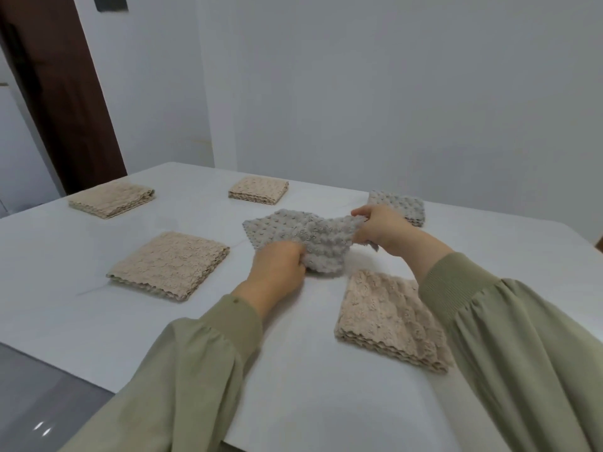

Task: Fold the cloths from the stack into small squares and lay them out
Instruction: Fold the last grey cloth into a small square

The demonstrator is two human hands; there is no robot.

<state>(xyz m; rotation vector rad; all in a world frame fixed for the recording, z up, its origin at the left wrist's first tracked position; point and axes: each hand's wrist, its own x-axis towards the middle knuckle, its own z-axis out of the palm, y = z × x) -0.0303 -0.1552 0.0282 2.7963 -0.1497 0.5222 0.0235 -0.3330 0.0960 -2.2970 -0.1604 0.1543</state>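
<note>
A grey bobbled cloth (303,238) hangs rumpled just above the middle of the white table (98,321). My left hand (279,269) grips its near edge and my right hand (380,228) grips its far right corner. Beige folded squares lie at the left (169,264), the far left (112,199), the far middle (258,189) and the near right (388,319), the last partly under my right sleeve. A folded grey square (406,203) lies behind my right hand, partly hidden by it.
The table's near left edge drops to a glossy grey floor (42,402). A dark brown door frame (58,93) stands at the far left, and a pale wall runs behind the table. Olive sleeves cover both forearms.
</note>
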